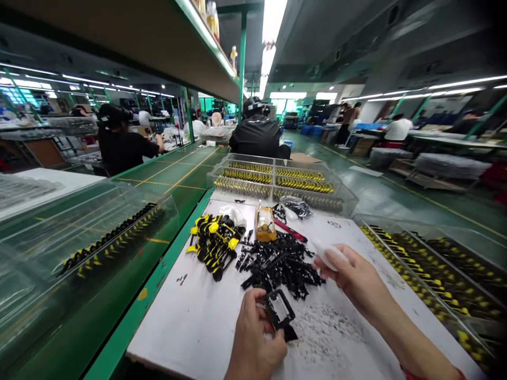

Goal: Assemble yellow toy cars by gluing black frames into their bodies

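My left hand (257,338) grips a black plastic frame (292,311) with a rectangular opening, held tilted over the white tabletop. My right hand (352,272) is closed round a smooth white rounded object (331,256), blurred, whose kind I cannot make out. Between and beyond the hands lies a loose heap of small black plastic parts (277,261). To its left is a pile of black-and-yellow plastic parts (214,240). Behind the heap stands an amber-coloured open container (265,224) with small bits in it, next to a red-and-black pen-like tool (291,231).
Clear plastic trays with rows of black-and-yellow parts stand behind (273,179), at the right (420,264) and at the left (114,237). A green bench (174,174) runs along the left. Ahead, a person in black (257,132) sits; several others work farther off.
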### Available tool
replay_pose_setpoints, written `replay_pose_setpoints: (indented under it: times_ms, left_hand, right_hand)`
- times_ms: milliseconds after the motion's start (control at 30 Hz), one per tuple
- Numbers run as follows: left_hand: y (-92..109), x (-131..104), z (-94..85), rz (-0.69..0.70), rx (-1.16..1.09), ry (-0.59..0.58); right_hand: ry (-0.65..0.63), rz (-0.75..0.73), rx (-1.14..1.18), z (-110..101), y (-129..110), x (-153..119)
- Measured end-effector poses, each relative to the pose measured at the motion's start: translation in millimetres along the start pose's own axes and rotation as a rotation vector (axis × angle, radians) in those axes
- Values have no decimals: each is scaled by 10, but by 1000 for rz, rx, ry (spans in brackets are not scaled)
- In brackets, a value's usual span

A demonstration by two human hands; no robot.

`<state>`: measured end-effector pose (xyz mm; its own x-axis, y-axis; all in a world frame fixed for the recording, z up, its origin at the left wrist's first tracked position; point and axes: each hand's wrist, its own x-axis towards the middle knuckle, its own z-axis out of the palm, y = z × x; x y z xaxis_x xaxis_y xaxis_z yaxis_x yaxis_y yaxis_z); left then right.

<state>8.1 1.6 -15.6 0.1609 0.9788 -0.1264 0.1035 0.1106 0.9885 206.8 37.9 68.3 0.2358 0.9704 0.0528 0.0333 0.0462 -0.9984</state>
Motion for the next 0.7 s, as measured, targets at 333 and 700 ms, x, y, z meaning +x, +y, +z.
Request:
replay_pose_setpoints:
  times_ms: [333, 700]
  left_hand:
    - [-117, 37, 63, -5, -31, 17]
    - [-43, 18, 51, 47, 91, 46]
  right_hand:
    - [15, -326, -524, 559, 114, 891]
    - [272, -519, -587, 420, -61, 518]
